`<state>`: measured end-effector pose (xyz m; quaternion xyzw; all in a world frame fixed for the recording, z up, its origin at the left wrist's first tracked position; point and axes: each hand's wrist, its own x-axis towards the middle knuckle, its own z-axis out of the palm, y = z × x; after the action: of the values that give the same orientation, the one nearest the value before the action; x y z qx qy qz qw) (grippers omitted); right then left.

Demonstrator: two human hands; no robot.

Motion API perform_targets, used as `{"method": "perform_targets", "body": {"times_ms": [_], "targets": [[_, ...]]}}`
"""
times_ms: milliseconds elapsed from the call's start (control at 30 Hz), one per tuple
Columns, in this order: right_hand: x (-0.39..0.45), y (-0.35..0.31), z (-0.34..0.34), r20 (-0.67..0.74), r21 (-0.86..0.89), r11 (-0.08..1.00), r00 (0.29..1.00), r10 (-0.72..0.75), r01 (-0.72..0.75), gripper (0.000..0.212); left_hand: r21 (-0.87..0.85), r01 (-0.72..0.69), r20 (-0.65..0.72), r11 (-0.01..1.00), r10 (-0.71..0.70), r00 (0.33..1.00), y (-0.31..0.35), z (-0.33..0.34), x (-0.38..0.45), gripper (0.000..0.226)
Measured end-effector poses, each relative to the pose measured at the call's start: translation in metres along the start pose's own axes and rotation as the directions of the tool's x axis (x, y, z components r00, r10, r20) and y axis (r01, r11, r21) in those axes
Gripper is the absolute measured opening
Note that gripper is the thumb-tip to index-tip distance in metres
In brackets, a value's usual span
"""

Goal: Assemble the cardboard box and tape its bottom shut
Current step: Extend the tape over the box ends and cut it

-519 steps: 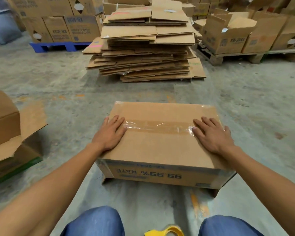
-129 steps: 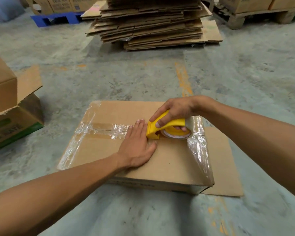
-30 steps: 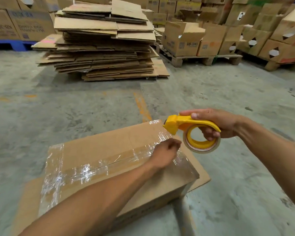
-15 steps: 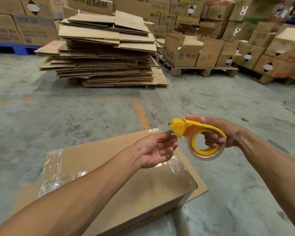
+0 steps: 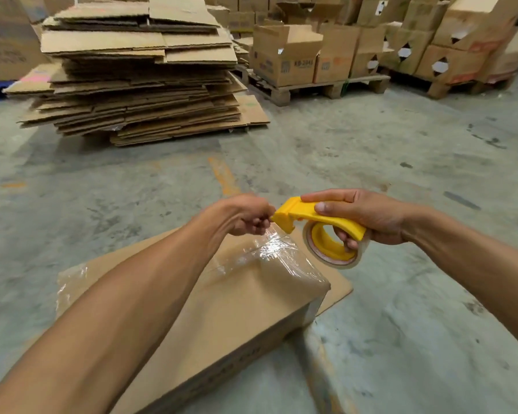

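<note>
A brown cardboard box (image 5: pixel 240 312) lies bottom-up on the concrete floor in front of me, with clear tape (image 5: pixel 281 255) along its seam and over its right and left ends. My right hand (image 5: pixel 368 216) grips a yellow tape dispenser (image 5: pixel 320 228) with a roll of clear tape, held in the air above the box's far right corner. My left hand (image 5: pixel 245 215) is pinched at the dispenser's front tip, apparently on the tape end. My left forearm covers much of the box top.
A tall stack of flattened cardboard (image 5: pixel 138 73) lies on the floor ahead. Wooden pallets (image 5: pixel 320 88) with assembled boxes (image 5: pixel 284 55) stand at the back right. One box flap (image 5: pixel 338 294) lies flat on the floor to the box's right.
My left hand has risen from the box top to the dispenser's front tip and closed into a pinch. The dispenser stays lifted off the box.
</note>
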<state>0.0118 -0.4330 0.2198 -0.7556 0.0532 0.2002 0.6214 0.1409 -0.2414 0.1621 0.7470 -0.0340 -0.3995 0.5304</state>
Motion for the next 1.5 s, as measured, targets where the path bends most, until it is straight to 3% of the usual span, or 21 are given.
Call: {"method": "perform_targets", "body": {"times_ms": [100, 233, 400, 567, 733, 1000, 1333, 1500], "targets": [[-0.021, 0.020, 0.006, -0.072, 0.048, 0.999, 0.997, -0.005, 0.008, 0.043, 0.192, -0.028, 0.022, 0.981, 0.024, 0.999, 0.008, -0.013, 0.020, 0.027], [-0.029, 0.036, 0.028, -0.228, 0.127, 0.987, 0.971, -0.071, 0.102, 0.035, 0.318, -0.096, 0.021, 0.943, 0.094, 0.995, 0.027, -0.014, 0.039, 0.026], [-0.043, 0.045, 0.040, -0.311, 0.141, 0.983, 0.948, -0.065, 0.114, 0.031, 0.489, -0.160, -0.106, 0.857, 0.241, 0.965, 0.045, -0.054, 0.056, 0.022], [-0.018, 0.044, 0.050, -0.379, 0.127, 0.986, 0.924, -0.050, 0.106, 0.027, 0.525, -0.109, -0.145, 0.844, 0.215, 0.966, 0.035, -0.060, 0.092, 0.019], [0.020, 0.050, 0.061, -0.394, 0.146, 0.986, 0.919, -0.015, 0.079, 0.027, 0.483, -0.155, -0.250, 0.862, 0.305, 0.919, 0.011, -0.070, 0.129, 0.012], [0.038, 0.063, 0.072, -0.373, 0.123, 0.992, 0.927, 0.032, 0.016, 0.030, 0.551, -0.314, -0.223, 0.773, 0.499, 0.837, -0.027, -0.082, 0.156, 0.009], [0.039, 0.064, 0.070, -0.392, 0.109, 0.994, 0.919, 0.043, 0.000, 0.028, 0.509, -0.334, -0.188, 0.794, 0.480, 0.857, -0.034, -0.081, 0.168, 0.009], [0.040, 0.062, 0.070, -0.389, 0.115, 0.993, 0.920, 0.046, -0.001, 0.029, 0.527, -0.201, -0.186, 0.825, 0.343, 0.921, -0.034, -0.082, 0.172, 0.012]]}}
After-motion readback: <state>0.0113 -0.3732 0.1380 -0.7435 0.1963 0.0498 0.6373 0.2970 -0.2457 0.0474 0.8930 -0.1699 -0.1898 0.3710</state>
